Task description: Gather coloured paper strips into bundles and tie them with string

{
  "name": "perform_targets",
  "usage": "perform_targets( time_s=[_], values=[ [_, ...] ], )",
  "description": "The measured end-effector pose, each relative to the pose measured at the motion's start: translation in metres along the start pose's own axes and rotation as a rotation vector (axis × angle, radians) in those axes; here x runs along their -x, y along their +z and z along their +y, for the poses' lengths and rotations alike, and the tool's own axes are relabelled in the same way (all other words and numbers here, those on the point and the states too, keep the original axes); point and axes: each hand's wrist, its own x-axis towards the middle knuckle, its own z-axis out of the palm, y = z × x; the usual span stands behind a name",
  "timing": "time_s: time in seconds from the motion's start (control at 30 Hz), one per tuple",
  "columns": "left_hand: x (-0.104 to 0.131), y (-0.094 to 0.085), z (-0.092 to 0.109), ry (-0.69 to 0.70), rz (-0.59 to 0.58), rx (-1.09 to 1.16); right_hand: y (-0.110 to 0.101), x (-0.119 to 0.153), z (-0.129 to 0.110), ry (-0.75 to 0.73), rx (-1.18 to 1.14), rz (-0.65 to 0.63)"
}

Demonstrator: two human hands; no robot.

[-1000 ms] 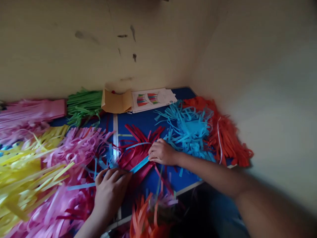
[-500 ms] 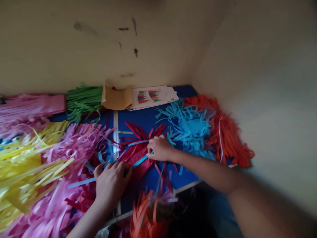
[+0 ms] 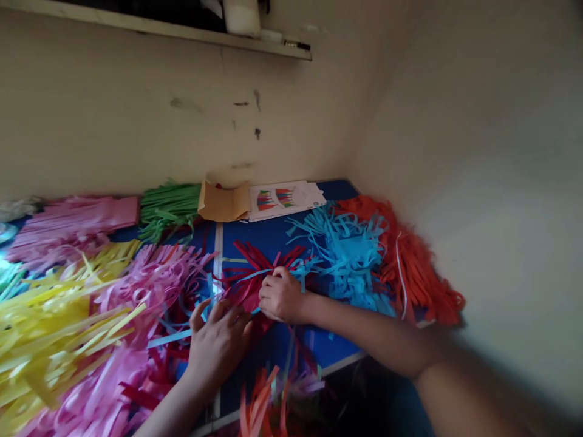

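On the blue tabletop, dark red fringed paper [image 3: 251,298] lies spread out under both hands, its strips fanning away at the back. A blue paper fringe [image 3: 170,338] runs across it, with strip ends showing left of my left hand and beyond my right. My left hand [image 3: 218,340] is curled over the fringe with the back of the hand up; the fingertips are partly hidden. Close by, my right hand [image 3: 285,295] is closed on the same blue paper, fingers bent and pressed together. A short blue stretch shows between the two hands.
Yellow fringe [image 3: 54,321] and pink fringe [image 3: 141,279] heap at the left, green fringe [image 3: 170,203] behind. A brown envelope [image 3: 223,203] and printed sheets [image 3: 289,199] lie by the wall. Light blue [image 3: 350,243] and orange-red fringe [image 3: 419,279] lie right. A shelf [image 3: 182,30] hangs above.
The view has tilted up, bringing the shelf into sight. My right hand has come nearer my left, shortening the blue stretch between them. The fingers of my left hand look slightly more spread.
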Motion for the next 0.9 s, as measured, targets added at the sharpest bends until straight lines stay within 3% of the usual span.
perform_targets(
  time_s=[0.13, 0.37, 0.6, 0.9],
  values=[
    [0.005, 0.005, -0.005, 0.041, 0.035, 0.004, -0.007, 0.001, -0.007, 0.027, 0.011, 0.071],
    [0.033, 0.015, -0.024, 0.172, -0.108, 0.027, -0.004, 0.027, 0.004, -0.056, -0.001, 0.037],
    [0.021, 0.019, -0.032, 0.003, -0.034, 0.342, -0.004, 0.037, 0.028, 0.250, -0.360, -0.103],
    [0.017, 0.012, -0.022, -0.087, -0.026, 0.343, -0.013, 0.030, 0.026, 0.321, -0.437, -0.124]
  ],
)
